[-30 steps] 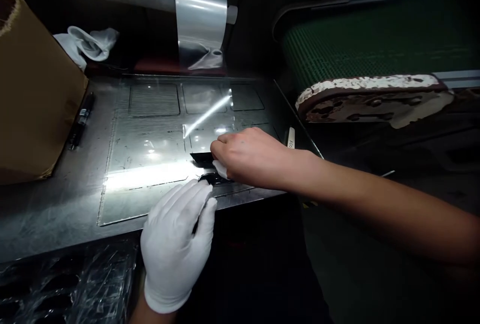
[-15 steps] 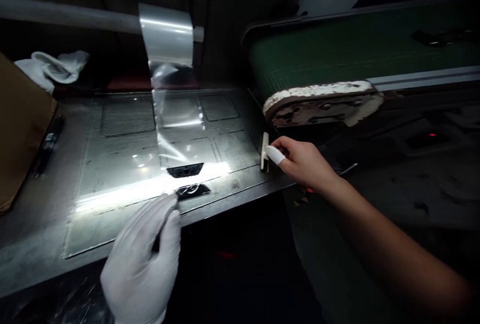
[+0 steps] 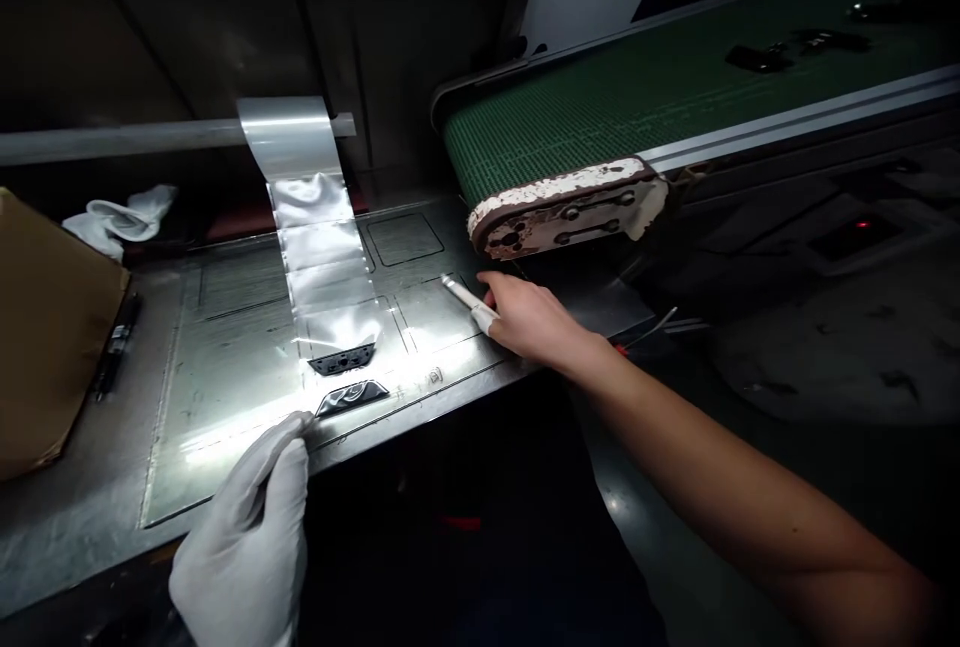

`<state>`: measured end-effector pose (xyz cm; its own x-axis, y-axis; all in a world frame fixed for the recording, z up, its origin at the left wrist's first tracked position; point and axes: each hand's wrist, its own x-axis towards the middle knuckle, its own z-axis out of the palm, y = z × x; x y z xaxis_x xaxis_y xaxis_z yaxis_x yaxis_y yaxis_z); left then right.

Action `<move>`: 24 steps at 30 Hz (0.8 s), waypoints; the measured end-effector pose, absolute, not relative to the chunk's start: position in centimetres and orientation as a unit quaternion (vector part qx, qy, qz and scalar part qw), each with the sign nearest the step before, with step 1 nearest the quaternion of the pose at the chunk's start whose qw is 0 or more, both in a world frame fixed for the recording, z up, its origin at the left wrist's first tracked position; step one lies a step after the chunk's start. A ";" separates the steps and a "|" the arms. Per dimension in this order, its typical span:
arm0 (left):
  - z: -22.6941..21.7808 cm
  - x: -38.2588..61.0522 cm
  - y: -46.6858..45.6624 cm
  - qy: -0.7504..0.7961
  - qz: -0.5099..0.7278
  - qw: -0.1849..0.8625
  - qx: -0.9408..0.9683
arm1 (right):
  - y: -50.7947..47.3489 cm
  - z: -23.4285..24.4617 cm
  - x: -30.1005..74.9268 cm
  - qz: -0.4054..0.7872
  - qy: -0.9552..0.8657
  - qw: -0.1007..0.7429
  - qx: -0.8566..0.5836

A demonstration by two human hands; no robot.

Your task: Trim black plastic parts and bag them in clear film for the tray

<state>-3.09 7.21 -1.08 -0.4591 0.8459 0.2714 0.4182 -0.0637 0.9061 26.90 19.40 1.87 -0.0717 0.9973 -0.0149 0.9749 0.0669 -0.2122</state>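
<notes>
My left hand [image 3: 247, 537], in a white glove, is at the near edge of the metal table. Its fingers are closed at the left corner of a glossy black trapezoid part [image 3: 352, 396], which seems to have clear film over it. Just behind lies a second black part [image 3: 343, 360] with holes, at the end of a strip of clear plastic film [image 3: 326, 272]. My right hand [image 3: 529, 317] is bare but for a white cover on the thumb. It grips a slim whitish tool [image 3: 465, 294], pointing left above the table; its exact kind is unclear.
The film hangs over a pale bar [image 3: 172, 139] at the back. A cardboard box [image 3: 60, 337], a black pen [image 3: 116, 347] and a white cloth [image 3: 124, 219] are at left. The green conveyor belt [image 3: 570, 122] at right carries dark parts [image 3: 795, 49]; its end overhangs the table.
The view has shifted, so the table and conveyor sit further left. The tool in my right hand has turned from upright to pointing left. My left hand stays at the black part.
</notes>
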 end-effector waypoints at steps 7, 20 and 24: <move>0.6 -4.6 7.7 0.722 0.506 0.179 0.437 | 17.3 2.5 25.7 0.129 -0.795 0.111 -0.582; 0.8 -8.7 16.0 0.543 0.235 0.113 0.798 | 20.3 5.5 16.0 0.102 -0.933 -0.007 -0.346; 0.9 -8.7 16.1 0.546 0.210 0.114 0.803 | 21.2 5.6 13.9 0.069 -0.940 -0.048 -0.330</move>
<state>-8.71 16.15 0.86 0.3165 0.9243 0.2132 0.8286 -0.3788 0.4122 13.94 21.20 5.61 -0.7778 0.6137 -0.1353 0.6269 0.7729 -0.0980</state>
